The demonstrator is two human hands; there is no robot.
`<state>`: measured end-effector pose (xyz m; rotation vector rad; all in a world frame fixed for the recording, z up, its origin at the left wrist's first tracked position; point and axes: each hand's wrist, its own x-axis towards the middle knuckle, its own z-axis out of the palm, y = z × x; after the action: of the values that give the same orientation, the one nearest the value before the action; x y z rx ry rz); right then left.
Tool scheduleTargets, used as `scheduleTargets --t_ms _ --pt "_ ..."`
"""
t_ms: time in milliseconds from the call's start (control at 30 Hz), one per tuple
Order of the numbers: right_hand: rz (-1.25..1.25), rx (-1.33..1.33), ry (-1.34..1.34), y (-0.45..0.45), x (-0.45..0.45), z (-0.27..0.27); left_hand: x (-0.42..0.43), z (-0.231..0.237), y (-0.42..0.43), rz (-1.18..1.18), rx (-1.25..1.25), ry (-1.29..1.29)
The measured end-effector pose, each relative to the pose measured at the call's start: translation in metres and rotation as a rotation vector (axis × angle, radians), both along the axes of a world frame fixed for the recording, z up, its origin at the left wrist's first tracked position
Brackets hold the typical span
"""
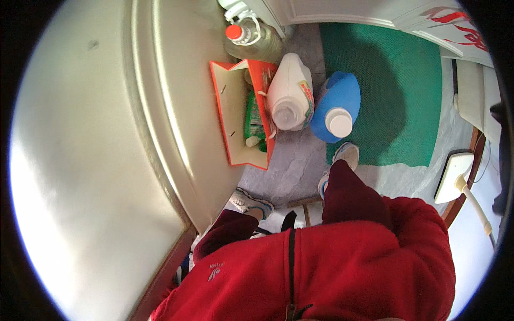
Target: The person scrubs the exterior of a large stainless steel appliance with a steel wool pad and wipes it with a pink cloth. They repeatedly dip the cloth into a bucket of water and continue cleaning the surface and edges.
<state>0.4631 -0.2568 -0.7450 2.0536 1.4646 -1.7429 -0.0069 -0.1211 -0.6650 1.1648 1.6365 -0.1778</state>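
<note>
Neither of my hands is in view; the red jacket [345, 269] covers the lower part of the picture. On the floor before me stands a white plastic jug [290, 92], with a blue plastic jug [345, 94] with a white cap to its right. Left of the white one, an open orange-edged paper bag [235, 136] holds a green bottle [254, 118] with a white top. Behind the bag is a large clear plastic bottle [261, 44] with a red cap and a white carrying handle.
A green mat [417, 100] lies on the grey floor [281, 176] below white panelled doors [341, 12]. A pale wall or panel [88, 120] rises at the left. At the right is a white flat-headed device [453, 176] on a tube. My shoes [251, 202] rest near the bag and jugs.
</note>
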Motion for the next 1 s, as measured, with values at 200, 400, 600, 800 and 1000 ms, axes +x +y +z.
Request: scheduleTargets --t_ms 200,400,600,800,1000 --pt "0.169 0.016 0.116 -0.046 0.028 0.021 -0.07 0.135 0.044 -0.442 0.394 0.128" --pt "0.203 0.071 0.025 -0.067 0.087 0.049 -0.026 0.15 0.058 0.001 0.231 -0.459" --pt "0.369 0.285 -0.385 -0.027 0.17 0.107 -0.064 0.187 0.019 0.301 0.296 -0.609" --pt "0.17 0.595 -0.427 0.015 0.185 0.205 -0.192 0.219 -0.065 0.82 0.61 -0.567" --pt "0.212 0.857 -0.249 0.061 0.071 0.313 -0.256 0.168 -0.116 1.05 0.667 -0.672"
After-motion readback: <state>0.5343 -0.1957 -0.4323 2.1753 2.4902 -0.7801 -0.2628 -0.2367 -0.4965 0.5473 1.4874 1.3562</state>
